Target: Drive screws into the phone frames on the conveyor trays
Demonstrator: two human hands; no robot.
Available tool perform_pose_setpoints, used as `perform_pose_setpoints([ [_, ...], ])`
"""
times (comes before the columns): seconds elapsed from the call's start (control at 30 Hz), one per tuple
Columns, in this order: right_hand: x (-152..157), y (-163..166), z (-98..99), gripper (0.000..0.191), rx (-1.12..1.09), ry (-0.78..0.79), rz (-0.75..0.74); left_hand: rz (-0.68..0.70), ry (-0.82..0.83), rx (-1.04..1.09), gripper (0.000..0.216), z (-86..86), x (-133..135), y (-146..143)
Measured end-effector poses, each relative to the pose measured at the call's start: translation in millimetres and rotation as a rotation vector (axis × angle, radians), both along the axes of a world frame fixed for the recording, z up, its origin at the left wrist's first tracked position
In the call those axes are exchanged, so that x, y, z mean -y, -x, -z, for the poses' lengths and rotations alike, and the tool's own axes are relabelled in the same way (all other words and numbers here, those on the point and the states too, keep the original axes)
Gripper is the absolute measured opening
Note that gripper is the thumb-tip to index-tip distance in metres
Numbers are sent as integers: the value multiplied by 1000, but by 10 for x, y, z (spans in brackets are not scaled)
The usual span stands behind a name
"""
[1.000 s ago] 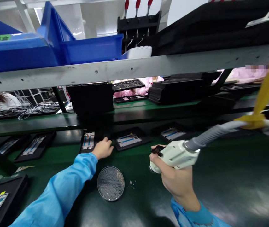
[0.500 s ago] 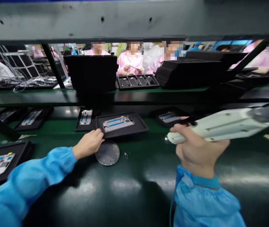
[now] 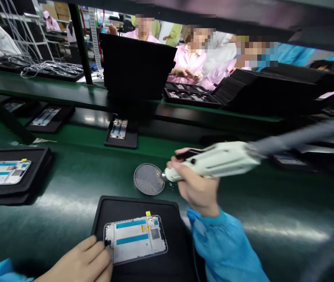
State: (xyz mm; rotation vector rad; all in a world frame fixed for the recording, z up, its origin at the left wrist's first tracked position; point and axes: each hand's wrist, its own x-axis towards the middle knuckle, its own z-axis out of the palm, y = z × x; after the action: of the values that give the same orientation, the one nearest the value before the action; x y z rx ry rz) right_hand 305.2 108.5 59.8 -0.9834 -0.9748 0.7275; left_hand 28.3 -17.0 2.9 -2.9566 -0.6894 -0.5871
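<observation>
In my right hand (image 3: 197, 188) is a pale electric screwdriver (image 3: 222, 160), its fingers wrapped round the body. The screwdriver's tip is at the right rim of a round perforated dish (image 3: 146, 180) with small screws in it. My left hand (image 3: 81, 260) is closed at the left edge of a black tray (image 3: 137, 205) in front of me, fingertips beside the phone frame's near left corner; its thumb is hidden. On that tray lies a silvery phone frame (image 3: 137, 250) with two blue strips and a yellow tab.
Tiny loose screws (image 3: 171, 185) lie right of the dish. Another black tray with a phone frame (image 3: 4, 172) is at left. Smaller trays with frames (image 3: 118, 128) line the back, below a shelf bearing a black box (image 3: 137, 66). People in pink sit beyond.
My left hand has brought the tray with the phone frame from behind the dish to the front. My right hand has carried the screwdriver left to the dish. The view has tilted.
</observation>
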Motion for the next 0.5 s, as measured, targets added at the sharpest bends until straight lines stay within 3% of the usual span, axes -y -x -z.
perform_pose_setpoints([
  [0.1, -219, 323, 248, 24, 5, 111, -123, 37, 28, -32, 19, -133, -293, -261],
  [0.23, -413, 528, 458, 16, 18, 159, -144, 97, 41, -27, 27, -8, -494, -432],
  [0.37, -437, 557, 522, 23, 35, 185, -133, 113, 69, -18, 30, 150, -524, -465],
  [0.5, -420, 566, 517, 23, 56, 203, -122, 91, 160, -20, 21, 112, -550, -467],
])
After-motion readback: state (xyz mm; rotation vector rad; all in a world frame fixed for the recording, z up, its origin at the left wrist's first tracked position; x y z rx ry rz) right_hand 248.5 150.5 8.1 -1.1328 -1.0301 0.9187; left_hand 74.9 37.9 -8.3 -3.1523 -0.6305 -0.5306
